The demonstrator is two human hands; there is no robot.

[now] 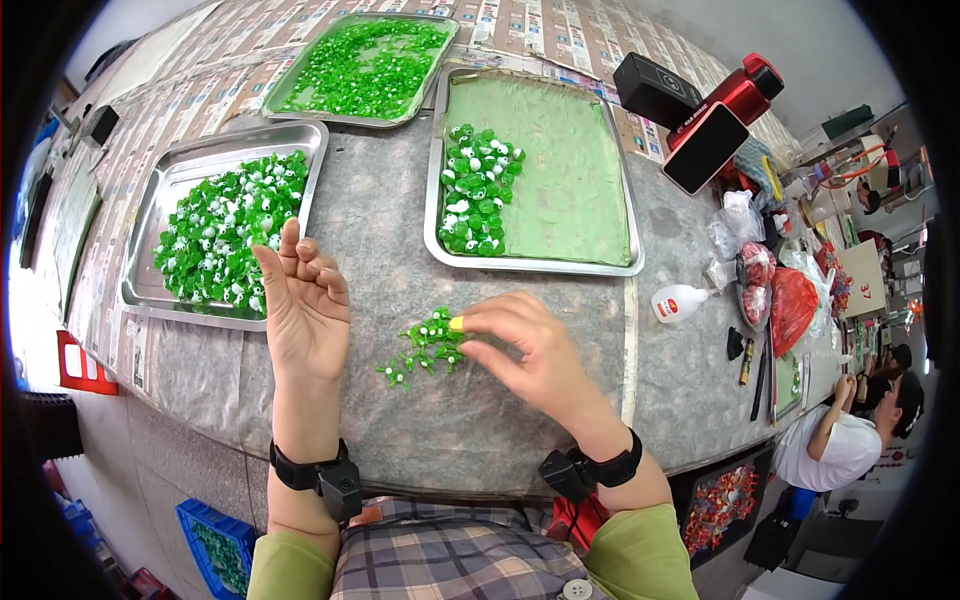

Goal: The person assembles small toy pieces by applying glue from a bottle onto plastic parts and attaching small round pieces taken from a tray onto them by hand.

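Note:
My left hand (308,325) is raised palm up beside the left metal tray (140,285), its thumb apart from its loosely curled fingers. Nothing shows in its palm. That tray holds a heap of green-and-white bead-like pieces (225,235). My right hand (525,345) reaches over a small pile of thin green pieces with white dots (425,345) on the table. Its thumb and forefinger are apart at the pile's right edge, and a yellow cover (457,324) sits on one fingertip. No piece can be seen between those fingers.
Ahead, a green-lined metal tray (570,170) has green-and-white pieces along its left side. Another tray (375,112) of small green pieces stands farther back. To the right are a white squeeze bottle (678,302), a phone (706,148), a red bottle (735,95) and bags. A person (840,440) sits far right.

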